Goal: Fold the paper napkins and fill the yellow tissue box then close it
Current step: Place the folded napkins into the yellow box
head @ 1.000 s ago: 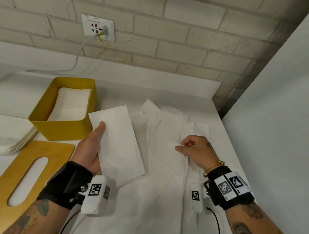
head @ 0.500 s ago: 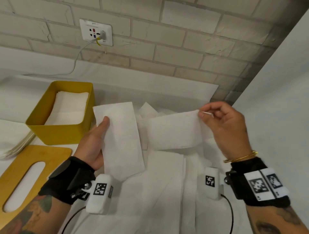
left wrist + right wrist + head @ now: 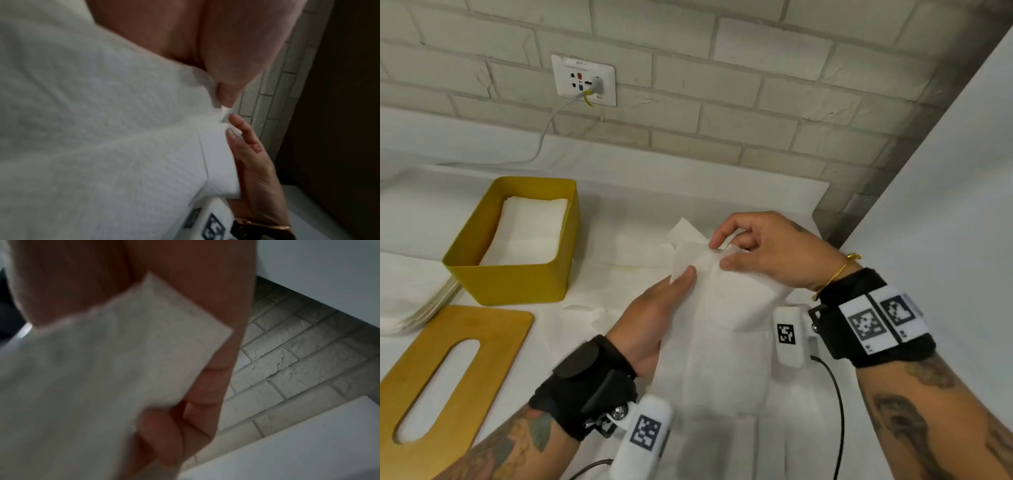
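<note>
Two hands on one napkin [image 3: 717,329], held just above loose sheets on the worktop [image 3: 626,205]. Left hand [image 3: 654,318] under its left edge, thumb laid along the top. Right hand [image 3: 763,251] pinching the far corner between thumb and forefinger. Yellow tissue box [image 3: 513,284] open at left, folded napkins inside. Wooden lid [image 3: 452,373] flat in front of it, off.

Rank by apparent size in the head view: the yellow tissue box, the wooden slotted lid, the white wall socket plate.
1. Wooden slotted lid, partly cut off and nearer the camera, so unsure against the box.
2. Yellow tissue box.
3. White wall socket plate, clearly smallest.
</note>
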A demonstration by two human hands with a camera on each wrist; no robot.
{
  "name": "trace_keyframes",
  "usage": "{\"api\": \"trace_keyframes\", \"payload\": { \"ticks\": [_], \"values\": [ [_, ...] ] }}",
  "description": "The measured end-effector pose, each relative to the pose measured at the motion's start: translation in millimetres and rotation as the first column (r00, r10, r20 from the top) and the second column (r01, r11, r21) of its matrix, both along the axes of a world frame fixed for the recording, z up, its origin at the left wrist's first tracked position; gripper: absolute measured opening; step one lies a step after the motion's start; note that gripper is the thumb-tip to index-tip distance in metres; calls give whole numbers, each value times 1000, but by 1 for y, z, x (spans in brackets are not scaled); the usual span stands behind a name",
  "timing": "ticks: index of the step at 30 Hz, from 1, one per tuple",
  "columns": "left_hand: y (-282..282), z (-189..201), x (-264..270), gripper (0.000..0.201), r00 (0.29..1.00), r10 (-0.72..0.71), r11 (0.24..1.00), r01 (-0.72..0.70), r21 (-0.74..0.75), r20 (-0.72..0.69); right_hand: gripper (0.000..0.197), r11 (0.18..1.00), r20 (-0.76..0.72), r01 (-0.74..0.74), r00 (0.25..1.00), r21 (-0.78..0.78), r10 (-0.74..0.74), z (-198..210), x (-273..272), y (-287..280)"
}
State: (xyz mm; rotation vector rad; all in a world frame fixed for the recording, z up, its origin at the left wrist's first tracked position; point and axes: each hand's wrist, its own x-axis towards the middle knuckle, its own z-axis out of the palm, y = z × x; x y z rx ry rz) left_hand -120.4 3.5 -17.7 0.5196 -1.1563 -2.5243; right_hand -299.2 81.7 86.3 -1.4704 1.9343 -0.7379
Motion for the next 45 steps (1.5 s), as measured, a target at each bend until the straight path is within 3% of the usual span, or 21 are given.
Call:
{"api": "trace_keyframes", "payload": {
  "ticks": [4, 6, 10, 13, 16, 19, 21, 23, 24, 27, 30, 35, 40, 45],
  "values": [
    [4, -8, 6, 49, 1000, -21, 999, 21, -36, -10, 20, 992, 100, 125, 987, -6, -124, -16, 1, 5],
    [2, -12, 9, 51, 1000, 13, 999, -13, -39, -3, 33, 978, 221, 210, 954, -15, -202, -26, 0, 12],
    [-4, -16, 10, 51, 994, 113, 993, -112, 29, -2, 68, 911, 572, 413, 753, -25, -325, -56, 13, 33],
    [-4, -16, 8, 39, 981, 188, 979, -191, 78, 39, 51, 828, 630, 556, 669, -73, -394, -77, 32, 41],
    [-4, -16, 7, 32, 967, 238, 956, -250, 151, 96, 25, 741, 602, 648, 666, -176, -440, -81, 36, 48],
    [-8, -16, 8, 33, 959, 267, 936, -282, 209, 96, 24, 759, 665, 591, 686, -273, -295, -63, 35, 61],
    [-9, -18, 8, 39, 964, 248, 932, -264, 249, 92, 30, 822, 756, 472, 650, -317, -81, -48, 38, 66],
    [-7, -19, 5, 47, 977, 194, 932, -213, 292, 93, 37, 861, 800, 399, 600, -315, 14, -44, 42, 61],
    [-5, -18, 4, 51, 985, 157, 933, -172, 317, 75, 39, 873, 797, 397, 603, -284, -15, -48, 44, 55],
    [1, -13, 3, 61, 993, 112, 935, -120, 334, 46, 36, 862, 647, 482, 709, -156, -279, -72, 50, 35],
    [4, -12, 4, 65, 990, 140, 953, -142, 269, 25, 35, 835, 549, 542, 728, -93, -412, -90, 54, 28],
    [5, -10, 7, 70, 982, 184, 947, -191, 258, 50, 36, 820, 465, 567, 750, -84, -471, -94, 58, 26],
    [7, -11, 8, 44, 973, 200, 968, -214, 133, 114, 38, 806, 453, 589, 736, -63, -503, -96, 65, 22],
    [-3, -15, 12, 43, 961, 230, 963, -247, 104, 154, 61, 848, 491, 529, 739, 2, -462, -106, 72, 29]
  ]
}}
